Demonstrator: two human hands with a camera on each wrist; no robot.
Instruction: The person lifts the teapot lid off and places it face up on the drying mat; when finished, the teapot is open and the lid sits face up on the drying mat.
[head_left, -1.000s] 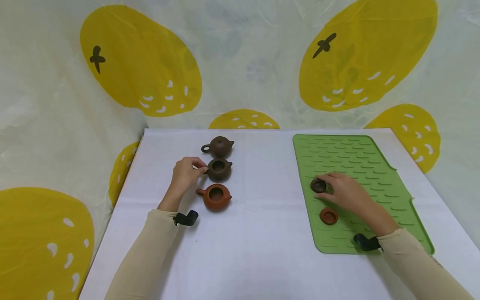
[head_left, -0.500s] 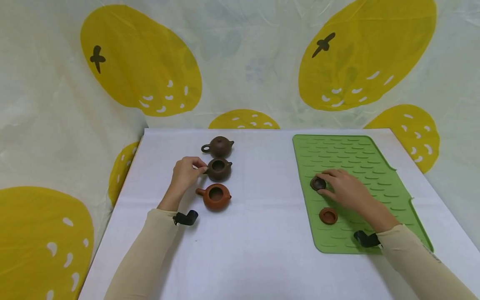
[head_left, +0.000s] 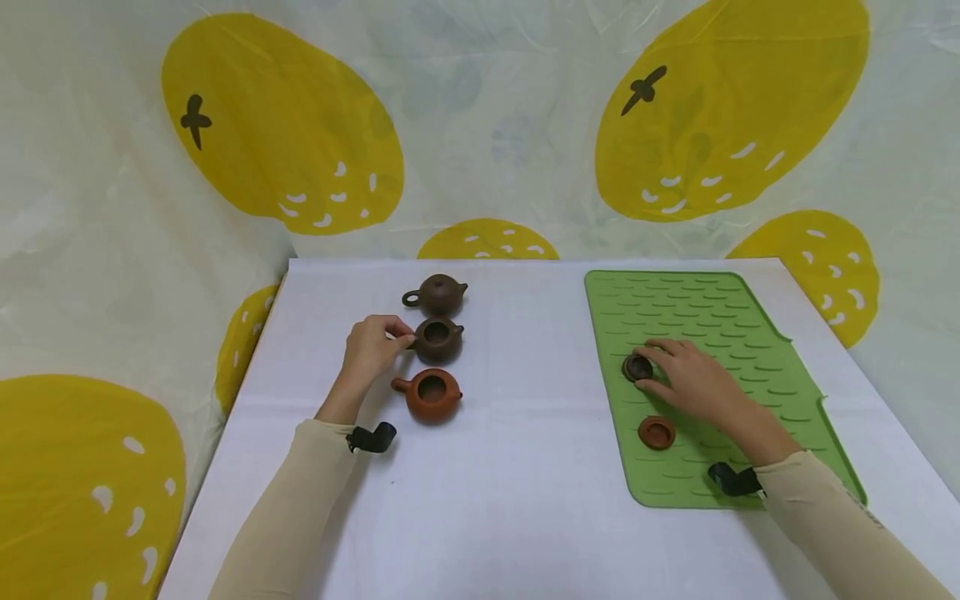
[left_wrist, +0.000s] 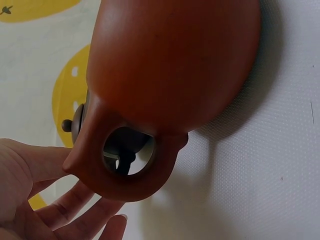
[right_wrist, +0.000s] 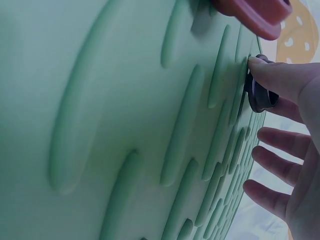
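In the head view, my left hand (head_left: 375, 343) pinches the handle of the dark brown lidless teapot (head_left: 437, 339), the middle one of three in a row. Behind it stands a dark brown teapot (head_left: 441, 295) with its lid on. Nearer is an orange-brown lidless teapot (head_left: 432, 395), whose handle overlaps my left fingers (left_wrist: 85, 215) in the left wrist view. My right hand (head_left: 693, 379) holds a dark teapot lid (head_left: 637, 367) between thumb and index finger, hollow side up, right at the green mat. An orange-brown lid (head_left: 657, 432) lies upturned nearer me.
The ribbed green mat (head_left: 712, 308) covers the right part of the white-covered table (head_left: 517, 467). A patterned cloth (head_left: 495, 125) with big yellow fruit hangs behind and beside the table. Each wrist carries a small black camera mount (head_left: 372, 437).
My right hand has shifted very slightly away from me, with the dark lid nearly in place. My left hand and the teapots stay where they were.
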